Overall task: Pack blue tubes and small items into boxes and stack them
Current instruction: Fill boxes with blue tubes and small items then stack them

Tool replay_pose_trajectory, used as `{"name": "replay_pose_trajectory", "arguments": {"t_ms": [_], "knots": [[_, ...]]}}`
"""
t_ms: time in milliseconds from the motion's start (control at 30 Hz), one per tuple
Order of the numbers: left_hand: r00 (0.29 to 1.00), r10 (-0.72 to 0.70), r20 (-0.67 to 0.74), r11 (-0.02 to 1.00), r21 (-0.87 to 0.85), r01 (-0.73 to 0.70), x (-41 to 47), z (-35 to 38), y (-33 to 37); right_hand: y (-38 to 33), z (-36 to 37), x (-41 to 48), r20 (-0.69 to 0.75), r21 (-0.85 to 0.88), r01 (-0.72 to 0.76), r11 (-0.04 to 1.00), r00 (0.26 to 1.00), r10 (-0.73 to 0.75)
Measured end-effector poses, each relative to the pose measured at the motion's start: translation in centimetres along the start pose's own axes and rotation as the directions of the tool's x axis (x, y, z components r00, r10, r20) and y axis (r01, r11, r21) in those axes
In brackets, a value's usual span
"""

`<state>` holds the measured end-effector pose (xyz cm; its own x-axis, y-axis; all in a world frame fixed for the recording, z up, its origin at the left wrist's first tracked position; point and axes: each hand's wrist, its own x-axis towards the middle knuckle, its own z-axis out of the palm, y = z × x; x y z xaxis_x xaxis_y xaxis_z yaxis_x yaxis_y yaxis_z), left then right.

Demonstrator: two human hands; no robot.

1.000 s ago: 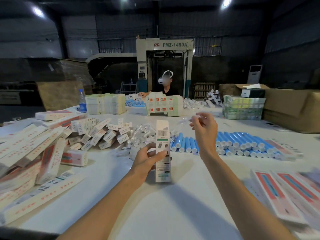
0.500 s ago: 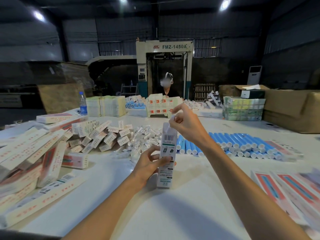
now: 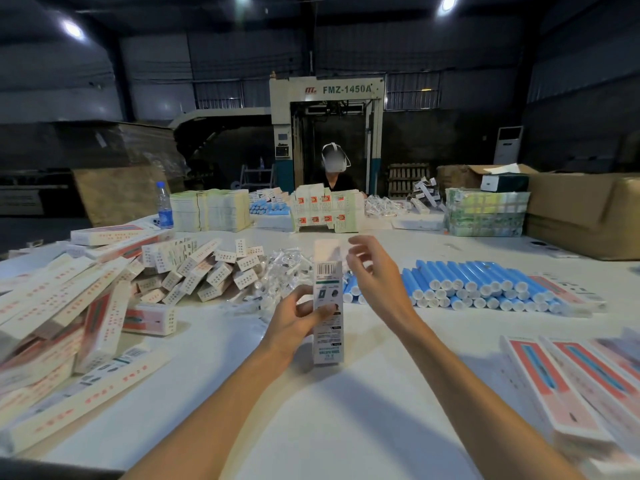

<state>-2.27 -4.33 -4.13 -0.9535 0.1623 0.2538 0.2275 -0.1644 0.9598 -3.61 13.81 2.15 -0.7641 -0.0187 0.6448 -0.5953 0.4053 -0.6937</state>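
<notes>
A: Is the packing nearly done?

B: No. The left hand (image 3: 300, 315) grips one tall box (image 3: 327, 327) that stands up on the tabletop (image 3: 346, 420). The right hand (image 3: 375, 277) is loose and holds nothing, just beside the top of the box.

A: Is the box full?

B: I can't tell. Its top flap looks up. Lots of blue tubes (image 3: 479, 284) and little clear packets (image 3: 285, 270) lie behind it. A heap of boxes (image 3: 52, 306) lies on the left, maybe already packed.

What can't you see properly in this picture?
All head view.
Inside the upright box: hidden by its own walls.
Its print: too small.
Some blue tubes: behind the right hand.
Flat boxes on the right: blurred, cut by the edge.
</notes>
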Motion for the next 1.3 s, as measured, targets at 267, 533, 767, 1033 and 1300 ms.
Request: {"name": "replay_pose_trajectory", "arguments": {"t_ms": [267,533,767,1033,1300], "knots": [[0.992,0.128,0.018,0.989,0.074,-0.129,-0.2,0.0,-0.1,2.0,1.5,-2.2,0.118,0.263,-0.051,0.963,0.993,0.020],[0.974,0.175,0.144,0.961,0.190,-0.201,-0.4,-0.1,0.8,2.5,1.5,-2.6,0.147,0.309,-0.094,0.946,0.988,0.051],[0.975,0.167,0.149,0.955,0.222,-0.198,-0.1,0.0,0.9,2.5,1.3,-2.4,0.206,0.321,-0.128,0.938,0.977,0.062],[0.978,0.013,0.207,0.943,0.322,-0.080,1.9,0.5,2.0,3.7,1.2,-2.4,0.126,0.306,-0.209,0.929,0.976,0.178],[0.952,-0.044,0.302,0.981,0.193,-0.016,1.1,0.8,0.5,4.5,0.4,-1.8,0.043,0.467,-0.275,0.840,0.956,0.289]]}}
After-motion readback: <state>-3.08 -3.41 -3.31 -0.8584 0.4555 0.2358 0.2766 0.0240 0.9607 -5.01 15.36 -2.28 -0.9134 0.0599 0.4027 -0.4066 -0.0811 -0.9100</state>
